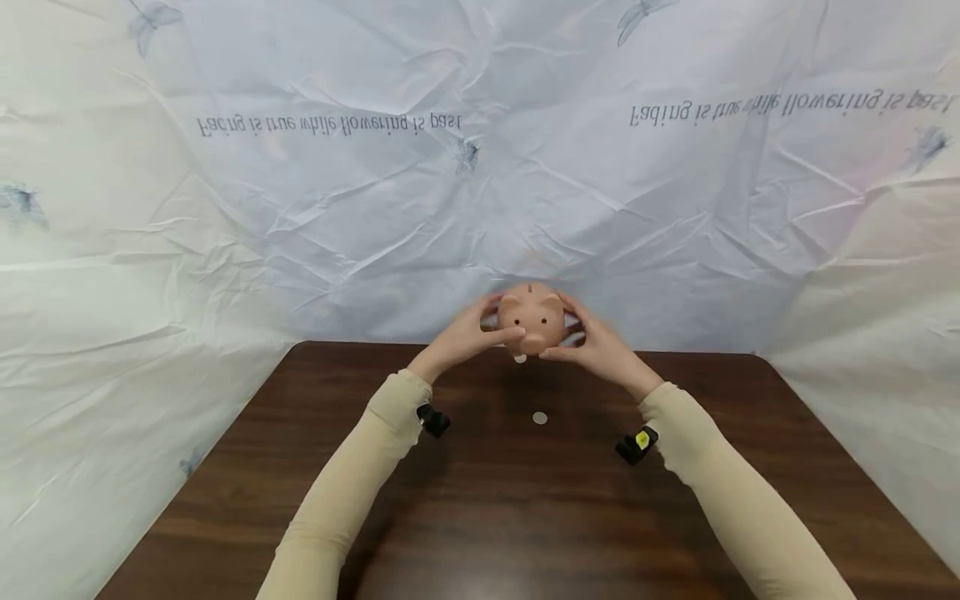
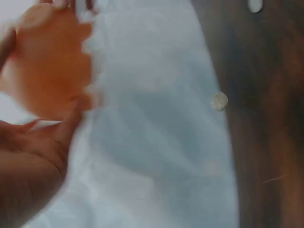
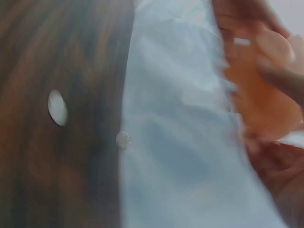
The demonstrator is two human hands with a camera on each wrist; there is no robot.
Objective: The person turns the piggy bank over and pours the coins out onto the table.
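We hold a small, smooth peach-pink plastic piggy bank [image 1: 531, 319] up between both hands, raised clear of the dark brown wood-grain desk [image 1: 487, 517] at its far edge. Our left hand [image 1: 468, 335] curls round the pig's flank on one side, thumb laid under the snout; our right hand [image 1: 596, 342] cups the opposite flank, fingers wrapped behind the rounded body. The bank's face looks back at us: two dark dot eyes, two stubby ears, a blunt snout, and a slot on the crown. What it contains we cannot tell.

Directly beneath our hands, a small round silvery coin [image 1: 521, 358] shows just under the pig's belly; whether it is in the air or lying at the desk's edge we cannot say. A second flat silver coin [image 1: 540, 418] lies on the desk nearer to us, between our two wrists, well apart from either hand. In the left wrist view the pig [image 2: 47, 61] is an orange blur above our open palm [image 2: 33, 156], with one coin [image 2: 219, 100] off to the side by the desk's rim. Black wrist-worn cameras [image 1: 433, 420] sit on our cream knit sleeves [image 1: 352, 492].

Behind our hands hangs a creased, pale blue-white plastic sheet [image 1: 300, 208], printed with dragonflies and mirrored lettering.
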